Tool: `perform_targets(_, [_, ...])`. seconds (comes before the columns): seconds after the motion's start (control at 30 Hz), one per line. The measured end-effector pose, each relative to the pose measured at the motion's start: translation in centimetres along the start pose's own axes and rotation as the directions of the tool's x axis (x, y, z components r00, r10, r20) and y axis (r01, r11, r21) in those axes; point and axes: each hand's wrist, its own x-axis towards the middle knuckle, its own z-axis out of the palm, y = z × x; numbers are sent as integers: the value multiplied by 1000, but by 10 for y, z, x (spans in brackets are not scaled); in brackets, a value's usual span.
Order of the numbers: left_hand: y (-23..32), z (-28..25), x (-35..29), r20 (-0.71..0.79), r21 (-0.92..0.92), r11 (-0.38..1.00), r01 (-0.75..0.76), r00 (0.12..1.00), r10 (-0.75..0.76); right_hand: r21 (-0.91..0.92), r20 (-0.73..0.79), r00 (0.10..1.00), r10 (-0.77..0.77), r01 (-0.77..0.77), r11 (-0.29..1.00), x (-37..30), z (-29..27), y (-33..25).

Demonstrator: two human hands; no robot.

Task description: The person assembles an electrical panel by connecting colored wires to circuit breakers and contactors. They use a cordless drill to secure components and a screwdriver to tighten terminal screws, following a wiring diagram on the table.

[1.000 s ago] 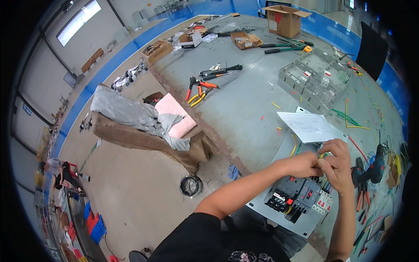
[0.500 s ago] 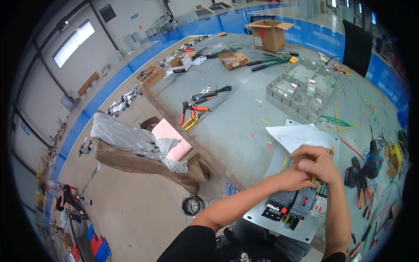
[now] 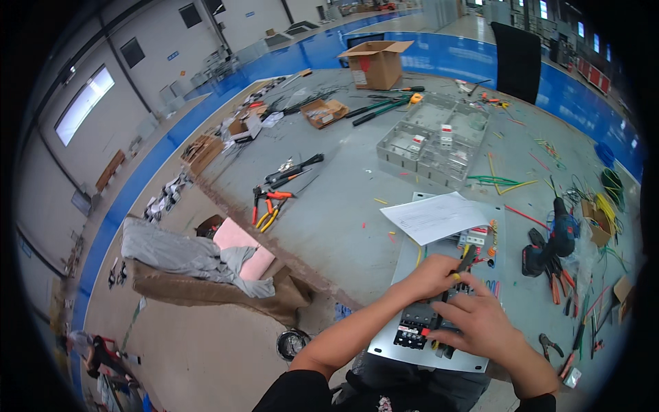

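My left hand (image 3: 434, 276) is closed over the upper part of the metal mounting plate (image 3: 384, 341), its fingers pinched near a small yellow end. A dark, narrow piece with yellow on it (image 3: 468, 259) sticks up by its fingertips; its kind is not clear. Over the black circuit breakers (image 3: 410, 334), my right hand (image 3: 480, 324) has its fingers apart, the index fingertip near my left hand and the thumb by a red button. Both hands hide much of the breakers. Small white breakers (image 3: 473, 237) sit farther up the plate, beside a printed sheet (image 3: 436, 218).
A grey divided tray (image 3: 419, 168) stands beyond the plate. Orange-handled and yellow-handled pliers (image 3: 269, 206) lie to the left. At right are a cordless drill (image 3: 559, 237), cutters (image 3: 550, 345) and loose wires. A cardboard box (image 3: 376, 67) stands at the back, a brown armchair (image 3: 206, 292) at left.
The view has swung right. My hands, crossed close together before, have come apart: the right has dropped over the breakers with its fingers spread, while the left stays pinched near the upper breakers.
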Motion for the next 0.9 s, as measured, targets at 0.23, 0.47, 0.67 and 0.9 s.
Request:
perform_targets(0.23, [1,3,-3,-6,32,998,-47,999,48,-31,-256,947,191,-206,978,1,-20,33])
perform_targets(0.47, [9,1,-11,-104,196,980,-30,993,51,-137,-241,925,294,-332,933,-14,0,62])
perform_targets(0.67, [16,6,-9,-94,35,999,28,995,-24,-13,-320,906,278,-297,955,-4,-11,33])
perform_targets(0.9, [4,5,-12,-63,115,993,11,998,-4,40,-239,899,368,-370,928,-5,-3,37])
